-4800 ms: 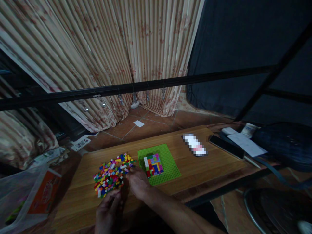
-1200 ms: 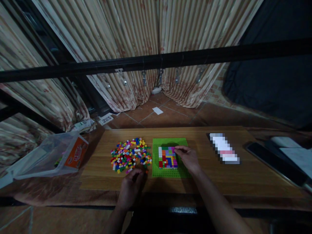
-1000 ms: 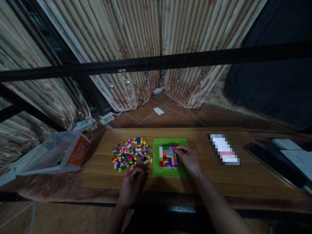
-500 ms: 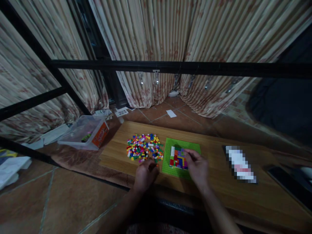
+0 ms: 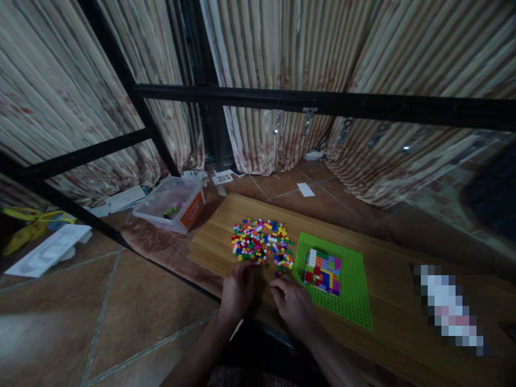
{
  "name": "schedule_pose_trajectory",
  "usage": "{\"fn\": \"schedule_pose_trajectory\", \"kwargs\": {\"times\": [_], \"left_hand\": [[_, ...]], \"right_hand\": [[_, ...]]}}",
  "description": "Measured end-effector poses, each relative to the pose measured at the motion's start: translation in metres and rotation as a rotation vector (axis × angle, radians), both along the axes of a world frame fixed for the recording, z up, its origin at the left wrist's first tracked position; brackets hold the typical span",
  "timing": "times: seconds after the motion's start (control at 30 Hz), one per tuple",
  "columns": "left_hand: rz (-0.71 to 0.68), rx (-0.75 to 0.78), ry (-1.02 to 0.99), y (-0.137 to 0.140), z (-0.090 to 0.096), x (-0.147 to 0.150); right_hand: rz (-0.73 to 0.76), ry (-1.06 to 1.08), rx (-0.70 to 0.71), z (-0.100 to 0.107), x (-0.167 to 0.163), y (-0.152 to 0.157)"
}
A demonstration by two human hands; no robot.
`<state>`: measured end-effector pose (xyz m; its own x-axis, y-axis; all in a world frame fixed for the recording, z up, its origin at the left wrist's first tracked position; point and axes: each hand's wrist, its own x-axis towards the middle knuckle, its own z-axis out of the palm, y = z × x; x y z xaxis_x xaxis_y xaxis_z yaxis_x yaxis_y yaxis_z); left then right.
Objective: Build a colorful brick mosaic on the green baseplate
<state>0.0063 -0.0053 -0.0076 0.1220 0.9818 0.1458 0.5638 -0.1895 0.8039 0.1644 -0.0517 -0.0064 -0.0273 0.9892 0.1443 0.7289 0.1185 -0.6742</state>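
My left hand (image 5: 238, 287) is closed in a pinch at the near edge of a loose pile of small toy bricks (image 5: 258, 239) in many colours. A small pale brick (image 5: 257, 263) shows at its fingertips. To the right, my right hand (image 5: 294, 303) hovers low over the table with its fingers curled together; whatever they may hold is hidden. Beside it lies a green studded baseplate (image 5: 355, 279). On the baseplate sits a flat, roughly square patchwork of bricks (image 5: 324, 273) in red, orange, blue, purple and white.
The wooden table (image 5: 387, 317) carries a pixelated item (image 5: 449, 309) at the right. A clear plastic box (image 5: 169, 204) with an orange label stands left of the table. Black metal bars (image 5: 250, 98) cross ahead, before striped curtains (image 5: 290, 48). White packaging (image 5: 48, 250) lies on the floor.
My right hand has left the brick patchwork and come left, close to my left hand by the pile. The view has turned left, so the table appears further right.
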Motion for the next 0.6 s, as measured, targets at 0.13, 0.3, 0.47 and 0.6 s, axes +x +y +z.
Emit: {"fn": "schedule_pose_trajectory", "kwargs": {"times": [0.13,0.3,0.47,0.6], "left_hand": [[-0.006,-0.043,0.107,0.011,0.006,-0.005],[-0.003,-0.068,0.27,0.017,0.007,0.004],[-0.008,-0.056,0.215,0.015,0.002,0.001],[-0.074,-0.065,0.062,0.013,0.005,-0.004]], "right_hand": [[0.031,-0.09,0.004,-0.001,-0.005,0.016],[0.031,-0.079,0.071,0.003,-0.002,0.038],[-0.003,0.0,0.104,0.0,-0.005,0.035],[-0.022,0.093,0.105,-0.001,-0.013,0.028]]}}
